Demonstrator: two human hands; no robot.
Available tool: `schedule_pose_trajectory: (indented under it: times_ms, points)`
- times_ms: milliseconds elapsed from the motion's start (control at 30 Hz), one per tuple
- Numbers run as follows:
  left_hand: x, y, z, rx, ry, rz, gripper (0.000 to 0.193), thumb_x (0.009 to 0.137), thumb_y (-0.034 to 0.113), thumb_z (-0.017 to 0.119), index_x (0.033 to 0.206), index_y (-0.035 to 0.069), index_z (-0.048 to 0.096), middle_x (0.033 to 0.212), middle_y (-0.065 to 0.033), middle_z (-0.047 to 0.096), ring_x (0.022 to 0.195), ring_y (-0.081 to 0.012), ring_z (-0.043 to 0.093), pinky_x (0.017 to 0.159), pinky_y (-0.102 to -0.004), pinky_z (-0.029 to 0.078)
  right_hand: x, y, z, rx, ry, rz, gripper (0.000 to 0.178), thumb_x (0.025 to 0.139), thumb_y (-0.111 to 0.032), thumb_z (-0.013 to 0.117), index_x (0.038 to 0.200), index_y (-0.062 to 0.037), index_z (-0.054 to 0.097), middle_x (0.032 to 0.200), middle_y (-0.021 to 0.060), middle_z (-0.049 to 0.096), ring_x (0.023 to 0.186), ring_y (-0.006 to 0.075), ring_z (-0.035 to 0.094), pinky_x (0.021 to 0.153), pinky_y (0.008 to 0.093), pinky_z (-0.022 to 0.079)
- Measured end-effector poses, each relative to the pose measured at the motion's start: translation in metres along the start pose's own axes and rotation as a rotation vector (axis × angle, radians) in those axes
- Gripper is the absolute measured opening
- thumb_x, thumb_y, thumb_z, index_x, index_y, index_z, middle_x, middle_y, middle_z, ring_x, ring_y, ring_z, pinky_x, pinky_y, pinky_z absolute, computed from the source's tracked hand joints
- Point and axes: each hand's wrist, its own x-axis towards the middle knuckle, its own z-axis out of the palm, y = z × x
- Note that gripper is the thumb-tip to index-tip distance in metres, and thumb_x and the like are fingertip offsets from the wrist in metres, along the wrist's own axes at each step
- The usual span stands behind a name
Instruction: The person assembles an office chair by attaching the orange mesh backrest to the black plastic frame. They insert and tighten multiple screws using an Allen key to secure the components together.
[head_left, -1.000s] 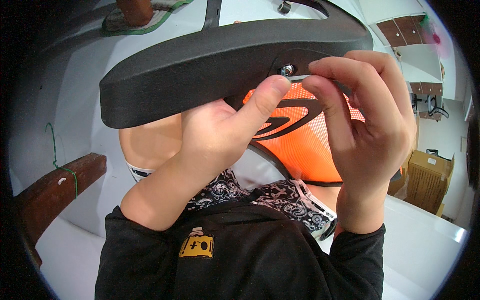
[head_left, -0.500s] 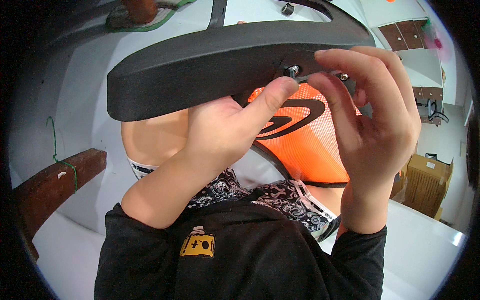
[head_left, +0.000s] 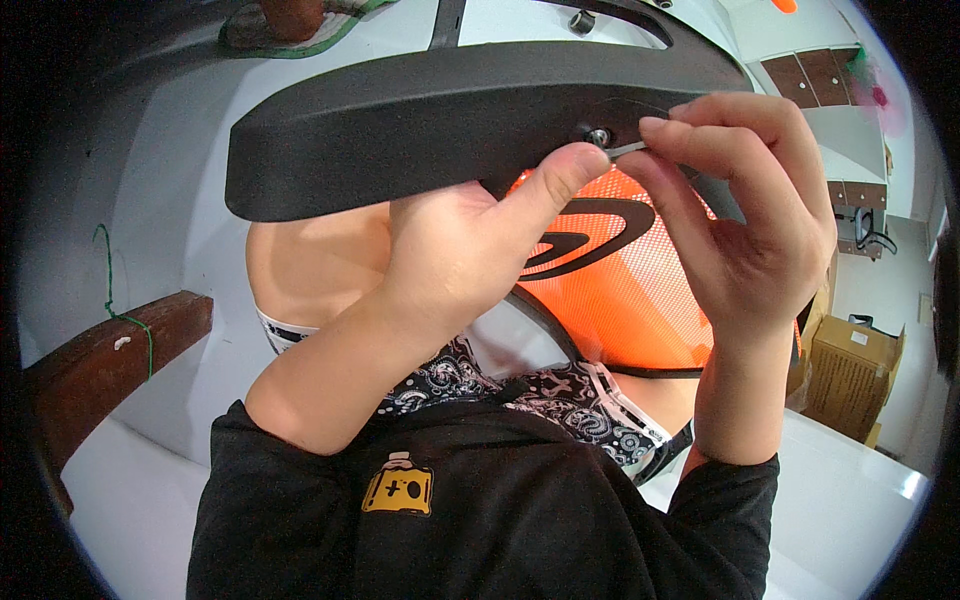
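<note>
A black chair armrest (head_left: 400, 140) lies across the upper middle, above my lap. On its near side a shiny bolt (head_left: 600, 136) sits in a recess. My left hand (head_left: 455, 240) holds the armrest from below, with its thumb pressed beside the bolt. Thumb and fingertips of my right hand (head_left: 755, 205) pinch the end of a thin metal hex key (head_left: 630, 149), whose other end meets the bolt. Behind and below the hands spreads an orange mesh panel (head_left: 640, 310) with a black oval motif and black rim. My right fingers hide part of the armrest's right end.
A brown wooden beam (head_left: 130, 340) with a green string is at the left. At the upper edge lies a small dark cylindrical part (head_left: 582, 21) on the white surface. A cardboard box (head_left: 855, 375) stands at the far right, below brown-fronted cabinets (head_left: 805, 78).
My right fingers have closed onto the hex key's end, covering a second bolt that showed before. The armrest's left end has shifted slightly up and right.
</note>
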Motion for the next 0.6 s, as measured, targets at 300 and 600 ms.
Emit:
schedule_pose_trajectory:
  times_ms: [300,600]
  points:
    - [0.000,-0.025,-0.010,-0.427,-0.102,-0.019,0.035,0.099,0.020,0.048,0.116,-0.009,0.058,0.116,-0.0085,0.061,0.105,-0.0103,0.055,0.093,-0.0272,0.044,-0.030,0.012,0.017,0.012,0.102,-0.006,0.021,0.064,-0.003,0.082,0.071,-0.0036,0.062,0.066,0.0037,0.054,0.056,0.0149,0.054,0.049,0.0254,0.042]
    - [-0.003,-0.013,-0.009,-0.486,-0.138,0.064,0.033,0.098,0.020,0.047,0.115,-0.006,0.060,0.114,-0.0076,0.061,0.106,-0.0100,0.055,0.094,-0.0266,0.043,-0.080,-0.046,0.064,0.488,0.279,0.453,0.035,0.077,0.010,0.062,0.113,0.0058,0.063,0.102,0.0164,0.059,0.080,0.0189,0.063,0.068,0.0258,0.052]
